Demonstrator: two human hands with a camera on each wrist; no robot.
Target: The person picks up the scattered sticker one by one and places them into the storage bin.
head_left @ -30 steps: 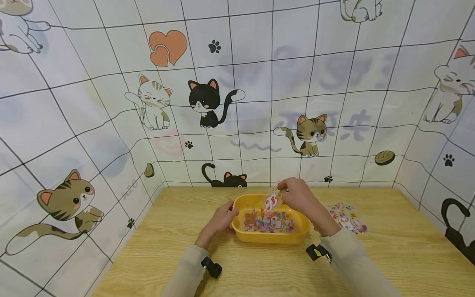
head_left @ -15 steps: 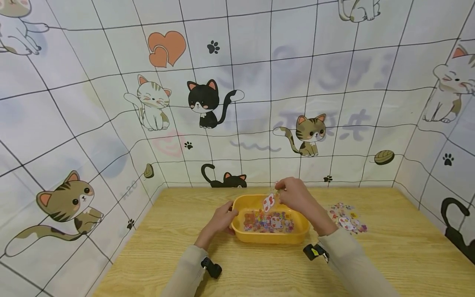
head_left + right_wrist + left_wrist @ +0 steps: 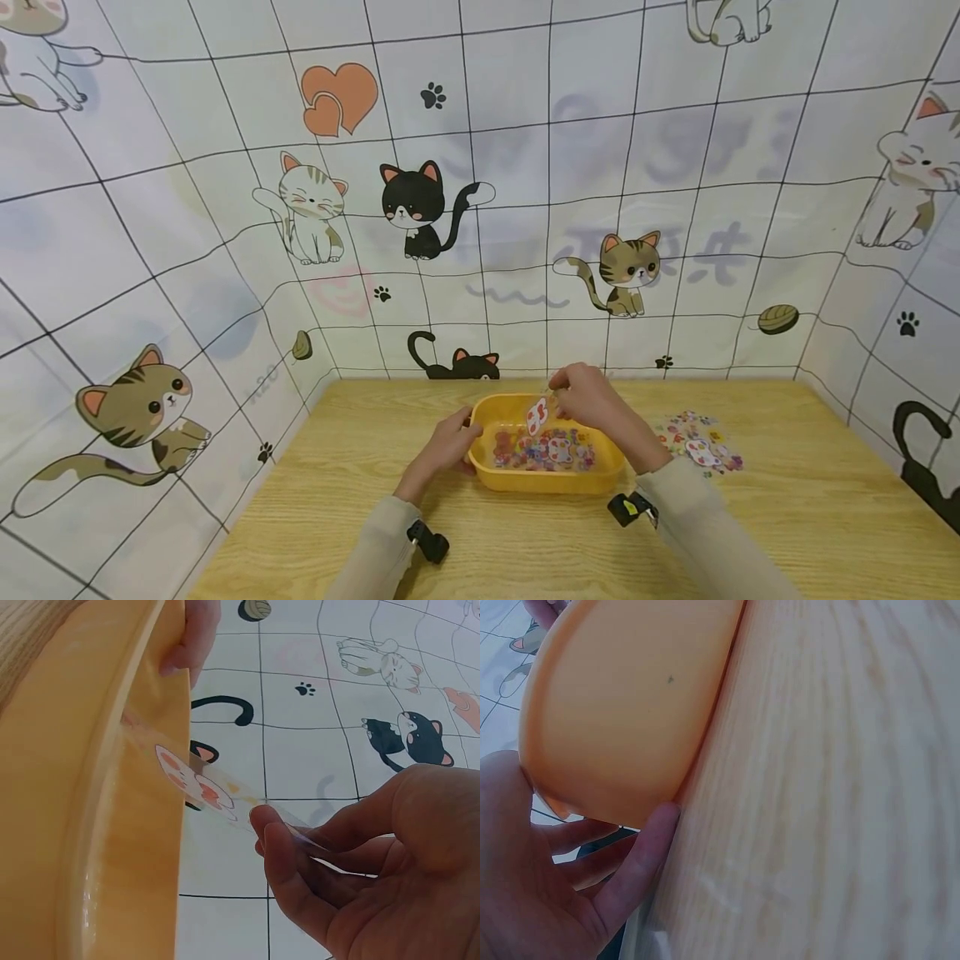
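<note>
A yellow plastic basin (image 3: 547, 481) stands on the table with several clear, colourfully printed sticker sheets (image 3: 543, 450) lying inside. My left hand (image 3: 453, 437) grips the basin's left end, thumb at the rim; the left wrist view shows its fingers against the outer wall. Over the basin, my right hand (image 3: 588, 396) pinches a clear sticker sheet (image 3: 191, 784) with a white-and-red character on it. The sheet slants down from the fingertips, its lower end inside the basin in the right wrist view.
More clear printed sticker sheets (image 3: 701, 450) lie on the wooden table (image 3: 525, 542) right of the basin, partly behind the right forearm. A white cloth wall with cat prints (image 3: 517, 208) encloses the table at the back and sides.
My right hand has moved left and slightly down with the sticker sheet, bringing it lower over the basin. The left hand keeps its hold and the basin stays put.
</note>
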